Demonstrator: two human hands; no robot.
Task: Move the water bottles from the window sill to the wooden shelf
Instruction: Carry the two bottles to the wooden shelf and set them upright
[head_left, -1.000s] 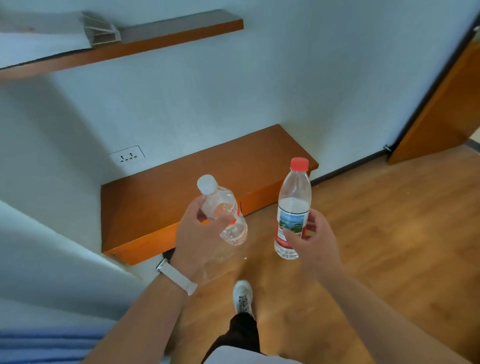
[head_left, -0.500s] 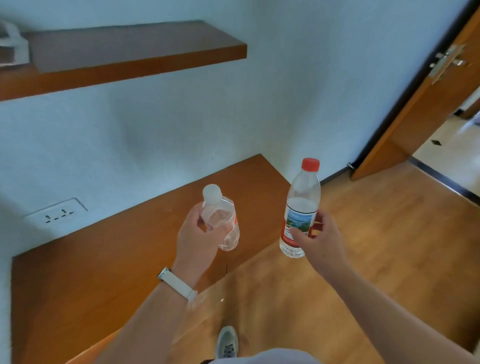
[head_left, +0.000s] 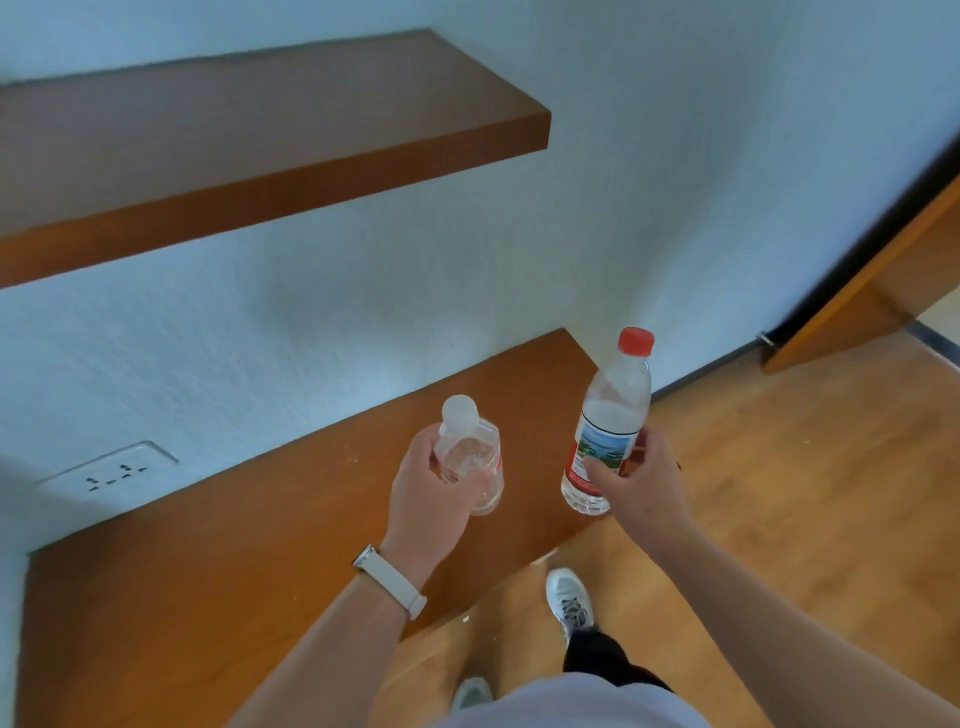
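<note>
The white-capped bottle (head_left: 470, 452), tilted, sits in the left hand's (head_left: 431, 499) curled grip. The red-capped bottle (head_left: 608, 415), nearly upright, is in the right hand's (head_left: 639, 488). Both hands hold them over the lower wooden shelf's (head_left: 234, 571) right end. Above that shelf are a wall socket (head_left: 111, 470) and the upper wooden shelf (head_left: 234, 130).

Red-capped bottle (head_left: 608, 415) with red-and-blue label, white-capped clear bottle (head_left: 470, 457), brown wooden shelf (head_left: 234, 140), white watch strap (head_left: 392, 582)

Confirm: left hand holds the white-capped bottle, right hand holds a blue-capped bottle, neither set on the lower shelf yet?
Not quite. The head view shows the right hand holding a red-capped bottle, not a blue-capped one. The left hand does hold the white-capped bottle, and neither is set on the lower shelf yet.
</note>
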